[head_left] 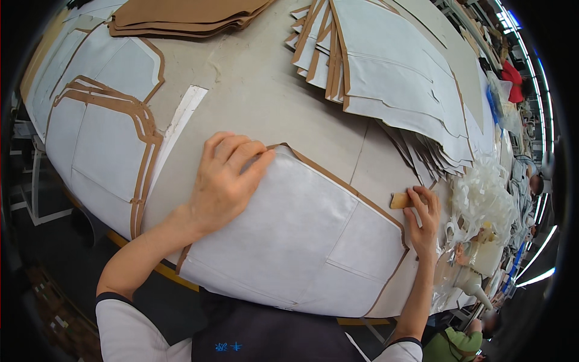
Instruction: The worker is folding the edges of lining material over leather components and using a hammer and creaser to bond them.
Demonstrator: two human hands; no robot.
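A white-backed panel with a brown edge (295, 223) lies flat on the table before me, a seam line running across it. My left hand (223, 181) is closed at the panel's far left corner, thumb and fingertips pinching the brown edge there. At the right, my right hand (424, 217) grips a small tan block-like piece (400, 201) between thumb and fingers, just beyond the panel's right edge. What the block is made of I cannot make out.
Stacked white-backed panels with brown edges lie at the left (105, 139) and fanned out at the far right (392, 66). Brown sheets (187, 15) rest at the back. A white strip (181, 120) lies near the left stack. Crumpled clear plastic (482, 193) and a person in green (452, 345) are at the right.
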